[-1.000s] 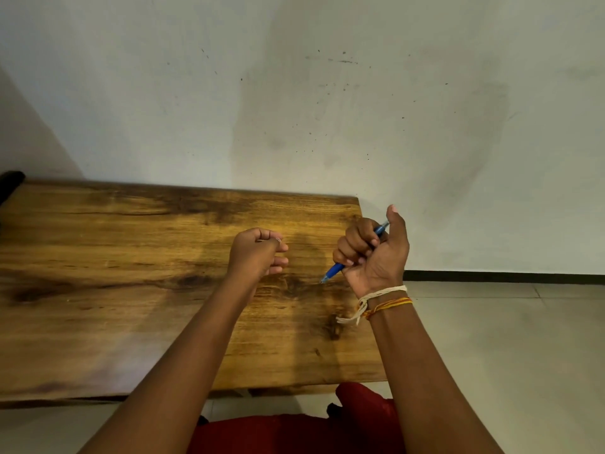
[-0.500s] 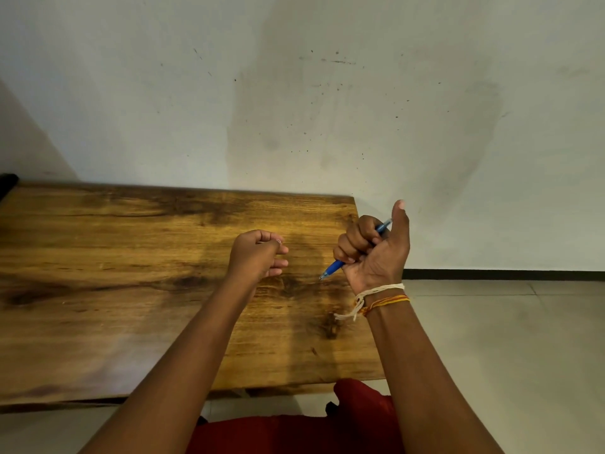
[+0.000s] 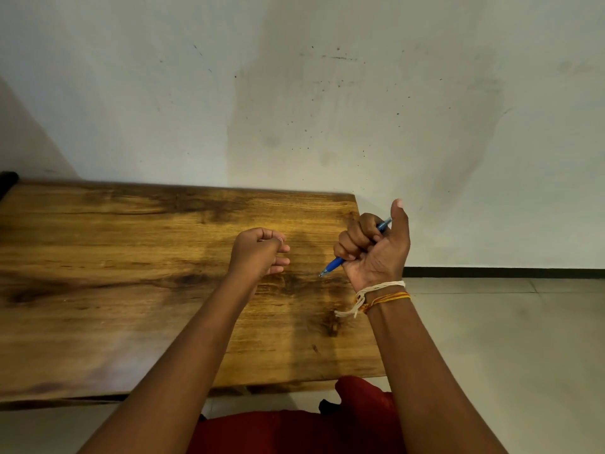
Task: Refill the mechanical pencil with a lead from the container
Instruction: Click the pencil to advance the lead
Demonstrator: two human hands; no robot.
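Observation:
My right hand (image 3: 373, 253) is closed in a fist around a blue mechanical pencil (image 3: 334, 265), held above the right end of the wooden table (image 3: 114, 290). The pencil's metal tip points down and left; its back end pokes out beside my raised thumb. My left hand (image 3: 258, 253) hovers a little to the left of the tip, apart from it. Its fingers are curled, with thumb and forefinger pinched together. I cannot tell whether anything thin is pinched there. No lead container is in view.
The table stands against a stained pale wall (image 3: 327, 109), with its right edge just under my right hand. Tiled floor (image 3: 507, 339) lies to the right. Red cloth (image 3: 294, 430) covers my lap at the bottom. A dark object (image 3: 6, 181) sits at the far left edge.
Both hands hold nearly the same pose and spacing. The camera view has shifted slightly, so the table and hands sit a little lower in the frame.

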